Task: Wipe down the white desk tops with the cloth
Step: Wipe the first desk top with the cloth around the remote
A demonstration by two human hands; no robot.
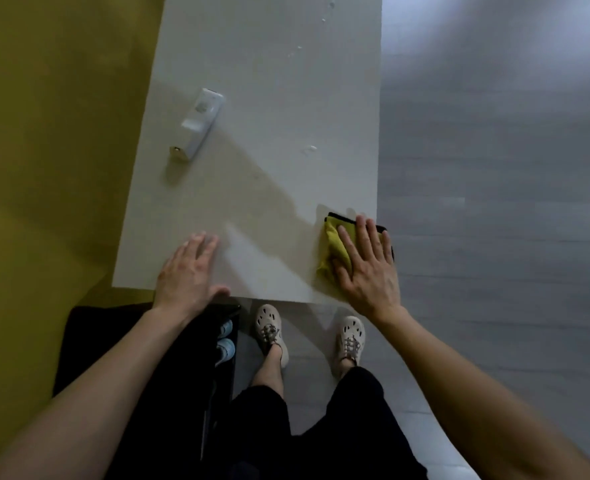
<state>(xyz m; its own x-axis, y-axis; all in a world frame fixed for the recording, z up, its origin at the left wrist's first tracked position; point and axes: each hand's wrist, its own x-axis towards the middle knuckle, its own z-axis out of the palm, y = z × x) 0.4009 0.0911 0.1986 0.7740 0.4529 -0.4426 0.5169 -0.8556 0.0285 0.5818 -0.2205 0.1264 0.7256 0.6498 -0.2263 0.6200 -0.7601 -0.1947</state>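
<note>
Head view: my left hand [189, 268] lies flat, fingers straight and together, bracing the white desk [269, 98]. At its near right corner my right hand [368, 261] presses the yellow cloth [335, 244], fingers spread; even pressure and overlapping strokes would serve best.

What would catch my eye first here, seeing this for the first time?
Most likely the yellow cloth, pressed flat under the right hand at the near right corner of the white desk top. The left hand lies open by the near edge, and a white plastic object lies toward the desk's left side, with small wet spots beyond.
</note>
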